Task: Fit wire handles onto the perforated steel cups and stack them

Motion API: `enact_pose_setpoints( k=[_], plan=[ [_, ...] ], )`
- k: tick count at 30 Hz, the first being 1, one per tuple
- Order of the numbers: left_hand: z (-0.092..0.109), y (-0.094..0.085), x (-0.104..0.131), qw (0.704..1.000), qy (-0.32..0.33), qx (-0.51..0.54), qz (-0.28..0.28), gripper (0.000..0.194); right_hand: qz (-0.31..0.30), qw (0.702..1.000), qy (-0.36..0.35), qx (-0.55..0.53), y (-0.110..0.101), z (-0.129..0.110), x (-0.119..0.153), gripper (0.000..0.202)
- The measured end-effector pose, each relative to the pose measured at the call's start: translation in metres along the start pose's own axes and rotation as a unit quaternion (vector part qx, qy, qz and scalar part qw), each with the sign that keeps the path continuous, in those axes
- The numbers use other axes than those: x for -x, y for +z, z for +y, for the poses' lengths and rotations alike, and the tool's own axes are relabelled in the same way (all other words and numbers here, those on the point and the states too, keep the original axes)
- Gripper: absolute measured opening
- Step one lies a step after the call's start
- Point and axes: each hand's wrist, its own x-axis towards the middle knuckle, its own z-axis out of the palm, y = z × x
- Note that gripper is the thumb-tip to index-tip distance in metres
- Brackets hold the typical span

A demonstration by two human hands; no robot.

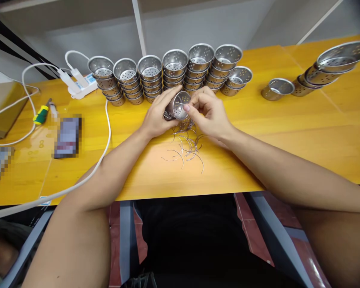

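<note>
My left hand is wrapped around a small perforated metal cup, tilted so that its mouth faces me. At the cup's mouth, the thumb and fingers of my right hand pinch a thin wire handle; whether its end sits in a hole is too small to tell. Beneath both hands, several loose curved wire handles lie in a tangled pile on the yellow table. Behind my hands stands a row of stacked perforated cups, partly hidden by my fingers.
At the right are a single cup and a leaning stack of cups. A power strip, a white cable, a green-yellow screwdriver, a blurred-out dark object and a cardboard box are at the left.
</note>
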Motion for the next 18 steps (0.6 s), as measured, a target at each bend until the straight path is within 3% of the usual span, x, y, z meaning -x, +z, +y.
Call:
enact_pose_setpoints(
  k=[3, 8, 18],
  plan=[
    [0.0047, -0.0004, -0.0009, 1.0, 0.009, 0.0, 0.006, 0.101, 0.006, 1.0, 0.018, -0.005, 0.0004, 0.0018, -0.001, 0.068],
    [0.0076, -0.0025, -0.0013, 0.999, -0.007, -0.035, 0.011, 0.086, -0.065, 0.991, 0.08, -0.085, 0.0008, -0.0006, -0.0014, 0.074],
    [0.001, -0.0018, -0.0003, 0.995, 0.047, -0.088, -0.006, 0.075, -0.098, 0.98, 0.12, -0.125, -0.0015, -0.0005, -0.0027, 0.086]
  ],
)
